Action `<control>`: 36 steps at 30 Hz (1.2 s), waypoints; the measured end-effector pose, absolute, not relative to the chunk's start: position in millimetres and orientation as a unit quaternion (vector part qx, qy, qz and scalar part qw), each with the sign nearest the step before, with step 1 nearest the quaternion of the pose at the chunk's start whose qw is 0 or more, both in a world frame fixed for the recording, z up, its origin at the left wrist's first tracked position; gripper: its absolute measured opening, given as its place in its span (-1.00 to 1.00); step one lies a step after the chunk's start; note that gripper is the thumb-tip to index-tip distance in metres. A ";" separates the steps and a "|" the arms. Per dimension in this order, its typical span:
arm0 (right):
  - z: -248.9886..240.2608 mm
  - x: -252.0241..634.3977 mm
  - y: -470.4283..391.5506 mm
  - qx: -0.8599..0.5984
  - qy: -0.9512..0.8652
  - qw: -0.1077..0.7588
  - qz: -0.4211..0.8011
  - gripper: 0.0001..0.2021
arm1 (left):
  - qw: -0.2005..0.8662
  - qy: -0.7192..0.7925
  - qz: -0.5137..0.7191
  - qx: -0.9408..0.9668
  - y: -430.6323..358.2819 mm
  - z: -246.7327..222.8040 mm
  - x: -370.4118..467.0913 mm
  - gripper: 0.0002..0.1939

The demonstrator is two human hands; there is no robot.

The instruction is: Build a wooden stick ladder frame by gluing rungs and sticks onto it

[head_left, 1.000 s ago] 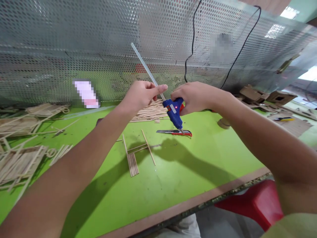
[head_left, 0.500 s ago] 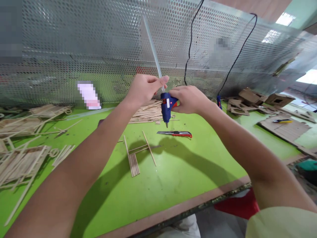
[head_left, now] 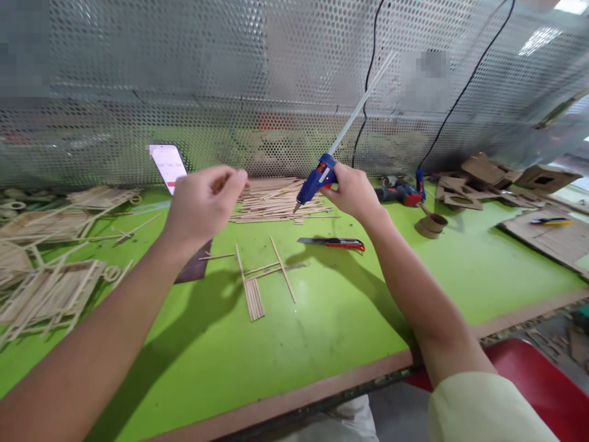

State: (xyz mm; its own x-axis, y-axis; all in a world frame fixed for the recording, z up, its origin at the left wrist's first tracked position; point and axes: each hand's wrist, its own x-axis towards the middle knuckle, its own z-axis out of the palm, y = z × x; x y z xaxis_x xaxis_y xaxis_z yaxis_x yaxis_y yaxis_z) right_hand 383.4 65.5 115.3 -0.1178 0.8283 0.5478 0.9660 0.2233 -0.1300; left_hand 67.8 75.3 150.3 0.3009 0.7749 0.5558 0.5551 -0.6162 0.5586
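My right hand (head_left: 354, 191) grips a blue hot glue gun (head_left: 316, 182), its nozzle tilted down to the left. A long translucent glue stick (head_left: 361, 105) juts from the gun's back end, up to the right. My left hand (head_left: 202, 199) is in the air to the left, fingers curled against the thumb, with nothing visible in them. On the green table below lie thin wooden sticks in an H-like frame (head_left: 284, 270), with a small slatted strip (head_left: 254, 299) at its lower left. A red utility knife (head_left: 331, 244) rests right of the frame, blade out.
A pile of wooden sticks (head_left: 271, 199) lies by the perforated metal screen (head_left: 207, 92). Stick-built pieces (head_left: 50, 294) stand at left, near a phone (head_left: 168, 166). Rightward are a cardboard ring (head_left: 431, 225), a red-and-black tool (head_left: 405, 193), cardboard pieces (head_left: 483, 172) and a yellow knife (head_left: 551, 221).
My left hand has let go of the glue stick and moved left. My right hand has tipped the glue gun, so the stick leans right. The view has shifted slightly.
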 end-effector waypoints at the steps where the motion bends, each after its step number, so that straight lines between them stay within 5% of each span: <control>1: 111.8 382.6 65.8 -0.611 -0.737 0.259 -0.127 -0.69 | 0.119 0.432 0.400 0.799 72.8 138.6 58.1 -0.60; 11: 97.2 355.0 48.3 -0.663 -0.724 0.146 -0.126 -0.69 | 0.108 0.503 0.239 0.823 44.1 88.0 -7.9 -0.57; 24: 77.4 354.2 34.5 -0.691 -0.665 0.190 -0.210 -0.77 | 0.041 0.491 0.038 0.869 88.1 36.2 -48.1 -0.40; 36: 69.5 357.6 29.1 -0.684 -0.684 0.183 -0.176 -0.77 | 0.040 0.427 0.067 0.901 96.1 13.0 -21.7 -0.55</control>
State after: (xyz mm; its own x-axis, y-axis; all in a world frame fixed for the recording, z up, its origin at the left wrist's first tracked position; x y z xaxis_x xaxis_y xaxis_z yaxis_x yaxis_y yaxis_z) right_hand 357.6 29.1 69.5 0.0016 0.8711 0.4911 0.9999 0.0038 -0.0099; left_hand -21.7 96.1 13.0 0.6264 0.7748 0.0859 0.7641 -0.6320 0.1294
